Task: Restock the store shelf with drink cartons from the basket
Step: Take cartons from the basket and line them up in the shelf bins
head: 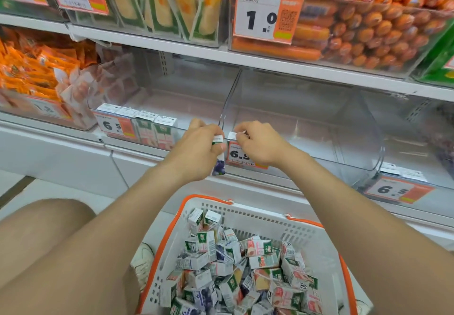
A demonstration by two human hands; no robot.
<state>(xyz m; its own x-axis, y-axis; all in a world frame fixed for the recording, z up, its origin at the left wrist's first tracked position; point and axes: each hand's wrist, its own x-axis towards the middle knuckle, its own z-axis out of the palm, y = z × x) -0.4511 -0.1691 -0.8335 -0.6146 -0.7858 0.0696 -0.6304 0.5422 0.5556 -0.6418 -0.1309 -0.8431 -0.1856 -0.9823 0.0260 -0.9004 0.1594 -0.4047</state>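
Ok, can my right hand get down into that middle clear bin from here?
Probably yes: the right hand, pinching a carton, is at the open front rim of the middle clear bin, and nothing inside blocks the way.

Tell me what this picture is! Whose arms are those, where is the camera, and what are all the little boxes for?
There is no machine here, just a person restocking a shop shelf. The one picture comes from a camera worn on their head, looking down, so you see their own arms. The left hand holds a small drink carton with blue fruit printed on it. The right hand pinches the white top of a second carton at the front edge of a clear shelf bin. In the neighbouring bin stand four cartons. Below, a white basket with an orange rim holds a heap of loose cartons. The shelf above is full of sausages.
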